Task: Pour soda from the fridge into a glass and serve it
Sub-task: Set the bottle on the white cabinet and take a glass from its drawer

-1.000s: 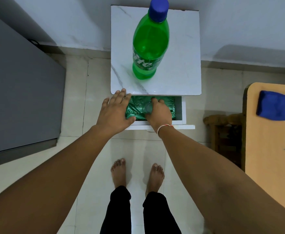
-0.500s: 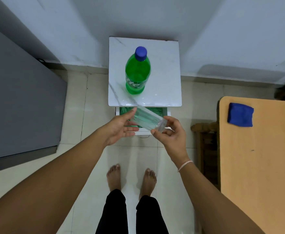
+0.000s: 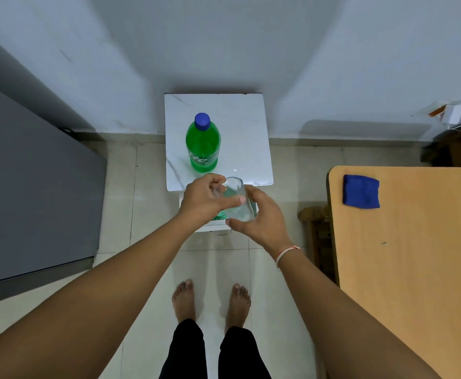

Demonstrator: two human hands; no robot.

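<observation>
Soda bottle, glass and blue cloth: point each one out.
soda bottle (image 3: 202,149), head view, on the green body below the blue cap.
glass (image 3: 236,199), head view, on the clear side wall between both hands.
blue cloth (image 3: 361,191), head view, on its middle.

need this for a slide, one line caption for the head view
Both hands hold a clear glass before a capped green soda bottle on a small white table.

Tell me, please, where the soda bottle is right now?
In the head view the soda bottle stands upright on the white side table, toward its left half, just beyond the glass held in both hands.
</observation>
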